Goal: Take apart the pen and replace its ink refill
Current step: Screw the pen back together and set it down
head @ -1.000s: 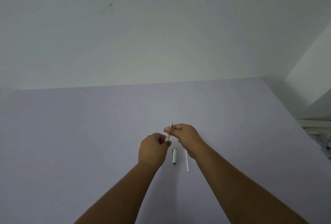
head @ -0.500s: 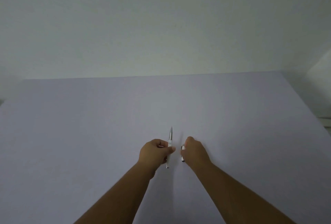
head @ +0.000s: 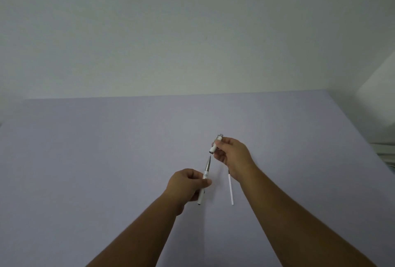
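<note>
My left hand [head: 187, 183] grips a slim white pen body [head: 204, 180] with a silver tip that points up and away from me. Just beyond that tip, my right hand [head: 233, 157] holds a short white pen cap [head: 215, 144], its open end facing the tip with a small gap between them. A thin white ink refill [head: 230, 191] lies on the table below my right wrist, which hides its far end.
The work surface is a pale lilac table [head: 106, 160] that meets a plain white wall [head: 192, 31] at the back. White objects [head: 386, 153] show past the table's right edge.
My right hand has lifted the cap off the table and brought it up to the pen's tip. My left hand has tilted the pen body toward the cap. The refill on the table is uncovered.
</note>
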Tool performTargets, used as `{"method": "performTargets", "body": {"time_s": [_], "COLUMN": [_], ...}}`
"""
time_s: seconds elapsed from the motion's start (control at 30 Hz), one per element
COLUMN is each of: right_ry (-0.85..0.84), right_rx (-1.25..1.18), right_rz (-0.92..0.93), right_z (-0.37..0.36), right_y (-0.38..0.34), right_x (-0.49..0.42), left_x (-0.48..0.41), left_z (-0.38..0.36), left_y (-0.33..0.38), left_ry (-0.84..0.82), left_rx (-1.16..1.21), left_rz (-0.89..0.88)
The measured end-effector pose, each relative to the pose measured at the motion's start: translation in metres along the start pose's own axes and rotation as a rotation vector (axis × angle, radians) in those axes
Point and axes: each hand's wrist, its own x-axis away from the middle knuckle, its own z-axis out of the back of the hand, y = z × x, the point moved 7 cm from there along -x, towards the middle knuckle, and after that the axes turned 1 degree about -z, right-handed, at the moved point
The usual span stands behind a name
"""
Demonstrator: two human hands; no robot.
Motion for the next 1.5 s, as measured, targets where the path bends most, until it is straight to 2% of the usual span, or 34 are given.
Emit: {"method": "performTargets", "body": {"time_s": [0.23,0.33,0.47,0.6,0.73,1.27,1.5], "right_ry": [-0.053,-0.008,0.054,0.023,0.07,-0.173,-0.181], "right_rx": [0.222,0.195,0.044,0.062,0.052,0.25,0.317], "right_rz": [0.025,0.042,0.048,0.049,0.075,0.091,0.057], "right_z": [0.0,0.005,0.014,0.014,0.02,0.002,0.001], "right_y": [-0.001,-0.002,-0.007,-0.009,-0.011,-0.005,0.003], "right_x": [0.012,0.015,0.015,0.016,0.015,0.03,0.025], "left_x": [0.007,0.009,0.011,0.012,0.014,0.01,0.001], "left_z": [-0.007,-0.009,-0.011,-0.011,-0.013,-0.014,-0.017], "left_y": [0.008,0.01,0.01,0.01,0.01,0.016,0.008], "left_ry": [-0.017,-0.015,-0.02,-0.018,-0.028,0.033,0.106], "left_rx": [0.006,0.006,0.002,0.0,-0.016,0.007,0.023], "left_rz": [-0.024,-0.028,-0.021,-0.025,-0.029,-0.081,-0.097]}}
